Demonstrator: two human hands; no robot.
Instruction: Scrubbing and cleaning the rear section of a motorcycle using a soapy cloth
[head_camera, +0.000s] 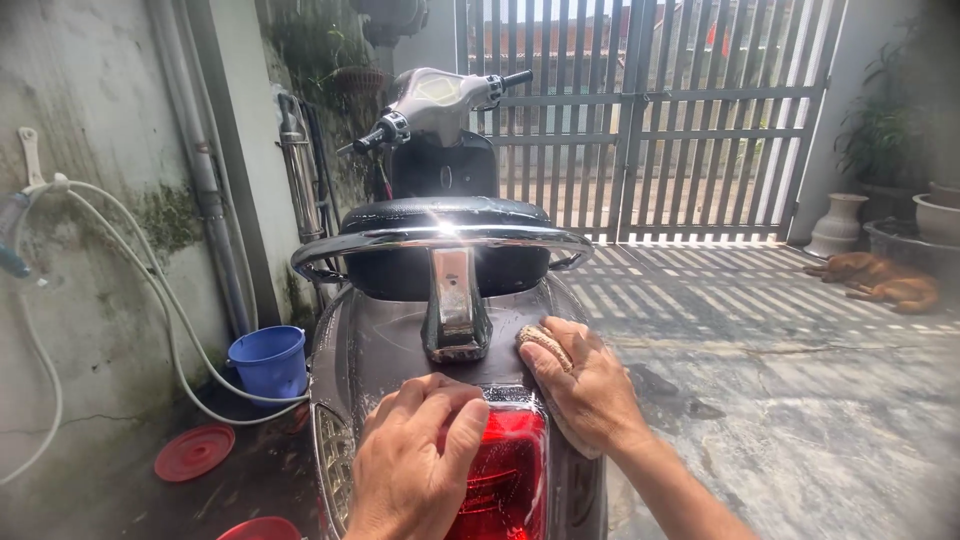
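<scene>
- 2 hands on a scooter's (400, 340) rear.
- Left hand (412, 462) lies flat, released, on the red tail light (508, 480).
- Right hand (585, 385) grasps a sponge (545, 345) against the bodywork.

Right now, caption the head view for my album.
Left hand rests on red tail light; right hand presses sponge on scooter's dark rear panel.

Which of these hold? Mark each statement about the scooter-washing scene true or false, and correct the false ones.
1. The right hand presses a sponge on the scooter's rear body. True.
2. The left hand rests on the red tail light. True.
3. The bucket by the wall is green. False: it is blue.
4. The metal gate stands wide open. False: it is shut.
5. An orange animal lies on the paving at right. True.
</scene>
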